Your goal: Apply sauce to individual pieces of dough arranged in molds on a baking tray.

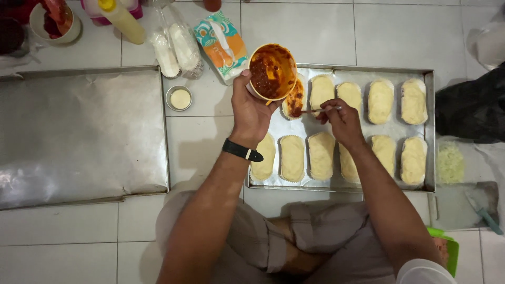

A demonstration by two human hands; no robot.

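My left hand (250, 108) grips a small orange cup (272, 71) of red sauce, tilted over the far left corner of a metal tray (430, 131). My right hand (342, 120) holds a thin spoon (321, 110) whose tip rests on an oval dough piece (294, 99) smeared with red sauce. Several plain pale oval dough pieces (322, 155) in paper liners lie in two rows across the tray. A black watch (241, 151) sits on my left wrist.
A large foil-lined tray (79, 134) lies on the tiled floor at left. Beyond it stand a small tin of cream (179, 98), stacked paper liners (173, 47), a yellow bottle (123, 20) and a carton (221, 44). Grated cheese (450, 163) and a scraper (481, 208) lie at right.
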